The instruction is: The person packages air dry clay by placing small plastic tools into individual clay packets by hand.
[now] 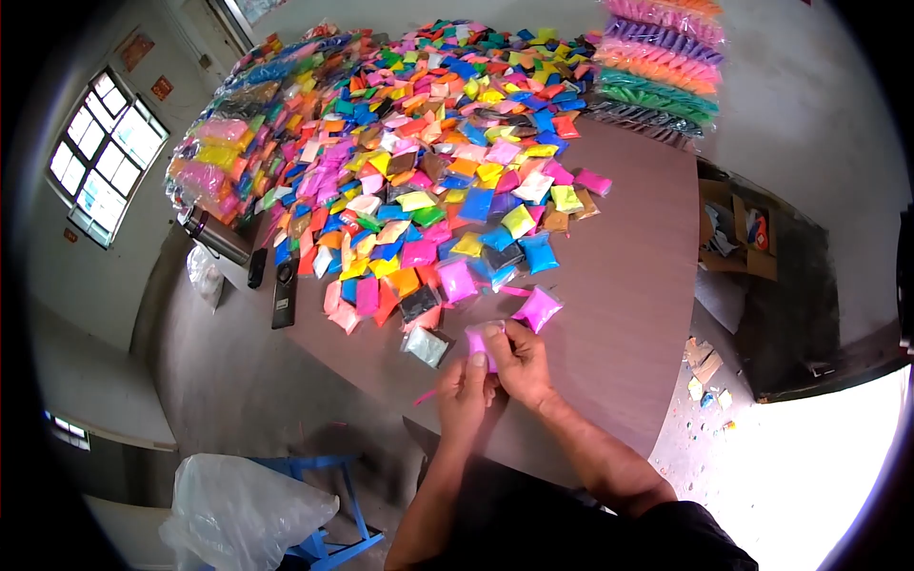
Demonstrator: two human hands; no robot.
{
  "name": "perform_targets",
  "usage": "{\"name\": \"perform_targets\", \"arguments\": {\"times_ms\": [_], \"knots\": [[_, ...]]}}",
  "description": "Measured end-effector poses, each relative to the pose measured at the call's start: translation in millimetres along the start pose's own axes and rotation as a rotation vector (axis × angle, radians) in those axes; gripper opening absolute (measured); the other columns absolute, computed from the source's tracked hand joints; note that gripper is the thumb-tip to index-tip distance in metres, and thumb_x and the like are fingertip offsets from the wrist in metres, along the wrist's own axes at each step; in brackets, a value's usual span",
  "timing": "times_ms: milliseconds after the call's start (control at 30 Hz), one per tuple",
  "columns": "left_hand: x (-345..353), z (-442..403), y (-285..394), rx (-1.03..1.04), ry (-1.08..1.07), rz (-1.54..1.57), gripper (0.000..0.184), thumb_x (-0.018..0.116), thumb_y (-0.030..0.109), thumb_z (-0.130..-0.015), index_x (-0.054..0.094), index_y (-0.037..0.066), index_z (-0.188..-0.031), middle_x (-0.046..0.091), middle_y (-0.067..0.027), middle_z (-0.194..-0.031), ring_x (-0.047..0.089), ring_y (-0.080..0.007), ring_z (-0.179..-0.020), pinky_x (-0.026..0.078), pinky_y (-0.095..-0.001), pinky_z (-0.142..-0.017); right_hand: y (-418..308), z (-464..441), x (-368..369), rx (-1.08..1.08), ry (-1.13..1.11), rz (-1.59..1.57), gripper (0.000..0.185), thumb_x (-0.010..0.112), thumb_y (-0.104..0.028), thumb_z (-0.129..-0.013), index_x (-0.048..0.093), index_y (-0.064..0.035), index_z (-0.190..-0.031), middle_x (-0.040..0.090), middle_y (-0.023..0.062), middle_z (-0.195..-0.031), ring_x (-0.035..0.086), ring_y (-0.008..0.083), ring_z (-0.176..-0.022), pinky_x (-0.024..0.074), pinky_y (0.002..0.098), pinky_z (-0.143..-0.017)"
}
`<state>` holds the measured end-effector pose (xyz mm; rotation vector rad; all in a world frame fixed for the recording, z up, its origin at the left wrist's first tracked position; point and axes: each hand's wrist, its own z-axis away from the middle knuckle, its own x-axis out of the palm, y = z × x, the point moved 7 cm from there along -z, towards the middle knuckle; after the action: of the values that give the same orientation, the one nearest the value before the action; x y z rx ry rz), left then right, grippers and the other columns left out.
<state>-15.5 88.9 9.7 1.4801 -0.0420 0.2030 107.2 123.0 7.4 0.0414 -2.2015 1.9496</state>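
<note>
Between my two hands, near the table's front edge, is a small pink packet (478,337). My left hand (464,398) is closed on its lower end, thumb on top. At the upper right side of the packet, my right hand (523,365) pinches it. A thin pink strip (426,397) sticks out to the left of my left hand; what it belongs to is hidden. Just beyond my hands lie a brighter pink packet (539,308) and another pink packet (457,282). A white packet (426,346) lies left of them.
A large heap of coloured packets (409,205) covers the back of the brown table (628,257). Bundled colourful packs (657,62) are stacked at the back right. A phone-like black object (284,297) and a flask (217,238) lie left; a cardboard box (757,249) stands right.
</note>
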Motion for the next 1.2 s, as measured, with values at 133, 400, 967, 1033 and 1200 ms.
{"name": "perform_targets", "arguments": {"times_ms": [133,400,967,1033,1200], "knots": [[-3.4,-2.9,-6.6,-0.003,-0.013,0.003,0.029,0.064,0.030,-0.107,0.068,0.003,-0.099,0.062,-0.0006,-0.073,0.056,-0.0073,-0.060,0.044,-0.0241,-0.055,-4.3,3.5,-0.1,0.181,-0.055,-0.116,0.025,0.061,-0.023,-0.110,0.076,-0.0032,-0.108,0.065,-0.0031,-0.081,0.054,0.0049,-0.073,0.0481,0.0263,-0.064],[-5.5,-2.9,1.2,-0.004,0.040,0.045,0.028,0.063,0.030,-0.108,0.062,0.006,-0.093,0.054,0.0034,-0.079,0.049,-0.0068,-0.062,0.043,-0.0252,-0.054,-14.2,4.8,6.4,0.108,-0.126,-0.028,0.027,0.062,-0.022,-0.109,0.069,0.0008,-0.097,0.063,-0.0026,-0.078,0.053,0.0039,-0.074,0.0469,0.0268,-0.063],[-14.5,-6.3,-8.7,0.061,0.093,0.122,0.026,0.069,0.031,-0.104,0.064,0.009,-0.091,0.061,0.0046,-0.083,0.053,-0.0023,-0.071,0.045,-0.0215,-0.057,-20.0,4.6,4.0,-0.035,-0.164,0.101,0.026,0.062,-0.021,-0.109,0.071,0.0020,-0.099,0.066,0.0000,-0.080,0.054,0.0063,-0.074,0.0470,0.0276,-0.063],[-13.3,-6.0,-4.9,0.078,0.081,0.124,0.026,0.070,0.031,-0.104,0.064,0.009,-0.091,0.061,0.0050,-0.083,0.053,-0.0020,-0.071,0.045,-0.0215,-0.056,-17.4,4.2,3.9,-0.040,-0.166,0.118,0.026,0.062,-0.020,-0.109,0.071,0.0023,-0.100,0.066,0.0008,-0.080,0.054,0.0070,-0.075,0.0471,0.0280,-0.064],[-16.0,-6.7,-9.2,0.063,0.164,0.116,0.024,0.071,0.027,-0.104,0.065,0.008,-0.091,0.058,0.0057,-0.083,0.049,-0.0028,-0.073,0.040,-0.0204,-0.064,-8.5,0.5,0.4,-0.104,-0.160,0.101,0.024,0.064,-0.019,-0.108,0.072,0.0020,-0.099,0.068,0.0042,-0.085,0.057,0.0105,-0.076,0.0493,0.0299,-0.069]]}}
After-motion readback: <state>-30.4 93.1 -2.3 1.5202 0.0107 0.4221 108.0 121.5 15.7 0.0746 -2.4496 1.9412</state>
